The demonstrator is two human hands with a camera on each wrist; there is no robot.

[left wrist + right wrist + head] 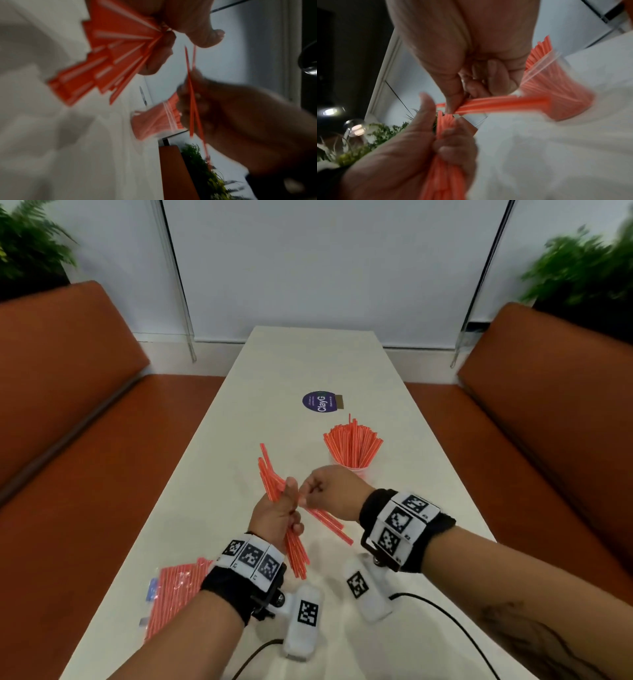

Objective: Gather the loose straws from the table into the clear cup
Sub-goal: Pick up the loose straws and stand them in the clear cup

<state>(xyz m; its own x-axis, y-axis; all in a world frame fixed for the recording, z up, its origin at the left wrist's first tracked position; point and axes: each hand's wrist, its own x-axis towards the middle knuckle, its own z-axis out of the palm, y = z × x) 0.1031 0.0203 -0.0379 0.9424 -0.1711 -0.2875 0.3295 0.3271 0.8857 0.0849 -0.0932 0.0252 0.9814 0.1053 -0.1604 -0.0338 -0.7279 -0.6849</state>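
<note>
Two hands meet above the white table (301, 364). Our left hand (274, 513) has its fingers curled round a bundle of orange straws (270, 474), which sticks out above the fist and fans out below it toward the near edge; the left wrist view shows the fanned ends, blurred. Our right hand (329, 494) pinches a few straws (329, 522) between thumb and fingers, right beside the left thumb; these slant down toward the table behind the right wrist. In the right wrist view the pinch is plain: thumb (453, 102) pressed on the straws.

Clear cup (352, 470) stands upright on the table just beyond the right hand, packed with orange straws (352, 443) that splay above the rim. Plastic bag of more straws (174, 594) lies flat at the near left, partly under our left forearm. Round purple sticker (320, 402) sits farther up the table. Orange benches flank both sides.
</note>
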